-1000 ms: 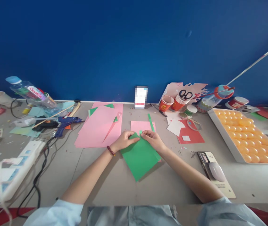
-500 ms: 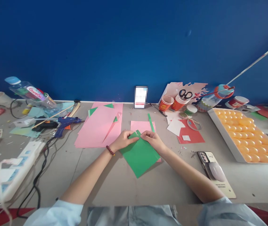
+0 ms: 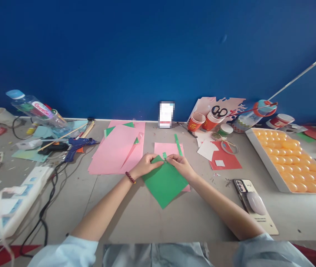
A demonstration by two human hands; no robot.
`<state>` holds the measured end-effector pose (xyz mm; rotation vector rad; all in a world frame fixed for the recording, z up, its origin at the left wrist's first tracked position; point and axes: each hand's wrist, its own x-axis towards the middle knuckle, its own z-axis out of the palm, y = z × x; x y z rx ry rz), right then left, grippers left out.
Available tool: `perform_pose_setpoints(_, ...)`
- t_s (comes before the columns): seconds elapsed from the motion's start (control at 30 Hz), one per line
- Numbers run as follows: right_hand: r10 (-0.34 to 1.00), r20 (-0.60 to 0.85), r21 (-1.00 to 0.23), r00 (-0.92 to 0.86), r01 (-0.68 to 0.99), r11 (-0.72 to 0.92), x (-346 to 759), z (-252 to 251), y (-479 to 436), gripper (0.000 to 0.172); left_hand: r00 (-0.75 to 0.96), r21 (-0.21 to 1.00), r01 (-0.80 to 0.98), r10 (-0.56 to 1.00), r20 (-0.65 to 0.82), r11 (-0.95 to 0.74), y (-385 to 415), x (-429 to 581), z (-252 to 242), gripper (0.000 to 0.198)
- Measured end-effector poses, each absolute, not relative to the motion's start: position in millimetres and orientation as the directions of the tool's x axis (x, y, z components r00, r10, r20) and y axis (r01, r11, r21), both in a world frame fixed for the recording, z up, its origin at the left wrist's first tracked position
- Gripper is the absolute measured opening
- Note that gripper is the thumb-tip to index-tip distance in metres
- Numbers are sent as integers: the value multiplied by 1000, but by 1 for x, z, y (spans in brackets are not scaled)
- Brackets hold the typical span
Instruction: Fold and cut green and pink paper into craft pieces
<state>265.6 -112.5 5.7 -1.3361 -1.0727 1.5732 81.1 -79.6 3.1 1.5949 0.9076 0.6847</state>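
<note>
A green sheet of paper [image 3: 163, 185], turned with one corner toward me, lies under both hands at the middle of the table. My left hand [image 3: 148, 165] pinches its far left edge, thumb on top. Close beside it, my right hand [image 3: 178, 163] pinches the far right edge, and the fingertips of both hands nearly meet at the far corner. A small green flap [image 3: 165, 155] stands out past the fingertips there. Beneath the green sheet, a pink sheet [image 3: 160, 147] shows at the back and right. Part of a narrow green strip [image 3: 178, 144] rests on the pink sheet.
Larger pink sheets [image 3: 113, 155] lie to the left, with a blue glue gun [image 3: 77, 146] and a power strip [image 3: 19, 204] farther left. On the right are red paper cups [image 3: 196, 121], scissors [image 3: 219, 111], a phone [image 3: 241, 185], a mouse [image 3: 255, 203] and a tray of orange balls [image 3: 291, 159].
At the far corner of the green paper, a small flap now sticks out separately past the fingertips. The sheet's near corner has shifted very slightly away from me.
</note>
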Motion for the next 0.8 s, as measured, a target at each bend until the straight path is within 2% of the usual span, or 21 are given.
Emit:
perform_pose_setpoints(0.13,900,-400,-912,-174,-25,-410,268,7,-113,31,551,984,171,833,-49,-55,-78,78,3,34)
perform_pose_setpoints(0.37,948,-280,-959,-150,6,-282,268,4,-111,28,524,991,132,846,-98,34,-80,78,6,33)
perform_pose_setpoints(0.53,975,-205,-979,-85,9,-205,267,2,-111,30,458,992,124,888,-42,-17,-80,80,6,35)
perform_pose_setpoints(0.8,960,-267,-963,-89,-19,-269,268,-3,-110,32,480,996,86,875,-59,20,-77,77,3,35)
